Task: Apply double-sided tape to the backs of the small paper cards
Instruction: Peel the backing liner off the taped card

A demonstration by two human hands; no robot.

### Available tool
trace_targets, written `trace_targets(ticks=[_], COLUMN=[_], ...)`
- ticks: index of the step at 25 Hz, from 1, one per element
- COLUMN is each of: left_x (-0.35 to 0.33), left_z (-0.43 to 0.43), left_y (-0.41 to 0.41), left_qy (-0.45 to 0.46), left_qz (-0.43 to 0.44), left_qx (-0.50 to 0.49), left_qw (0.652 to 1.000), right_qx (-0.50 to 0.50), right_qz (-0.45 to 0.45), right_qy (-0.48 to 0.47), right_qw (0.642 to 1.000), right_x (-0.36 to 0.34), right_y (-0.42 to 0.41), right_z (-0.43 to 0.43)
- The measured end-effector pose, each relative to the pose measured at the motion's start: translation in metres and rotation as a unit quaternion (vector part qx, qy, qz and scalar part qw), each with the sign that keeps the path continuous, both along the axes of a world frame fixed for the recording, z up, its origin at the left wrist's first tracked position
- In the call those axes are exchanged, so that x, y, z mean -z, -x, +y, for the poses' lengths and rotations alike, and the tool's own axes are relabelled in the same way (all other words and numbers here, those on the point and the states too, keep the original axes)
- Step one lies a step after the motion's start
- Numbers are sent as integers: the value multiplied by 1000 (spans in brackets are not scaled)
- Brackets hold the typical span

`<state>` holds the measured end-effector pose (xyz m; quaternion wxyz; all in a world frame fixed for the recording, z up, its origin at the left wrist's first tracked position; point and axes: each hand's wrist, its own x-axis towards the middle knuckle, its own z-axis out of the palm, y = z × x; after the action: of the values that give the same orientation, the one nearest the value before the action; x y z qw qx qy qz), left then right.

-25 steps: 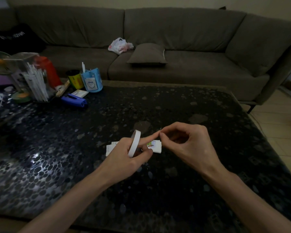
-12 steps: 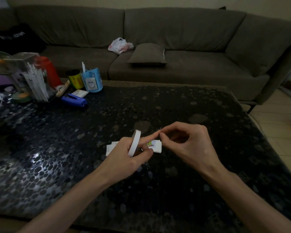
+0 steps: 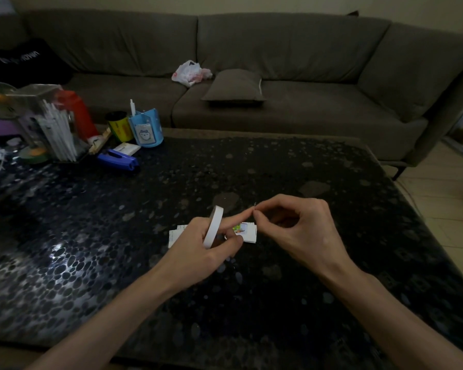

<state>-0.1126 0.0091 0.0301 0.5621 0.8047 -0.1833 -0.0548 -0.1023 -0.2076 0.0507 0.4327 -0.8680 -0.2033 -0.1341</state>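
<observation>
The grip of the left hand (image 3: 198,244) was closed around a thin white roll of double-sided tape (image 3: 213,227), which stood on its edge between the thumb and the curled fingers, while the forefinger was stretched out to the right. At the tip of that forefinger the right hand (image 3: 300,231) had its thumb and forefinger pinched tight together. The thing pinched was too small to see surely, but I judge it was the free end of the tape. Both hands were above the small white paper cards (image 3: 247,231), which lay flat on the dark pebble-patterned bench (image 3: 278,169), partly hidden under the left hand; one card showed a coloured print. The tape would be light, soft and very sticky, so it should be taken only at the very end and kept stretched. The cards were thin and light, and one finger should press a card down by its edge
</observation>
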Motion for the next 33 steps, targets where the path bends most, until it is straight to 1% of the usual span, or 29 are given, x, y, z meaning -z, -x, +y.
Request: trace_targets(ticks=[12,16,24,33], left_x=[-6,-8,-6,-2], left_z=[-4,-2,0,-1], left_y=[3,3,1,-1], left_qy=[6,-7,16,6], left_qz=[-3,-10,-26,-4], left_qx=[4,4,4,8], left_qw=[1000,1000,1000,1000], right_qx=[15,5,6,8], right_qz=[-17,-12,12,16], right_qy=[-8,-11,-8,-14], right_qw=[1000,1000,1000,1000], right_x=[4,2,3,1], right_y=[-1,0,-1,1], right_z=[-1,-1,-2,0])
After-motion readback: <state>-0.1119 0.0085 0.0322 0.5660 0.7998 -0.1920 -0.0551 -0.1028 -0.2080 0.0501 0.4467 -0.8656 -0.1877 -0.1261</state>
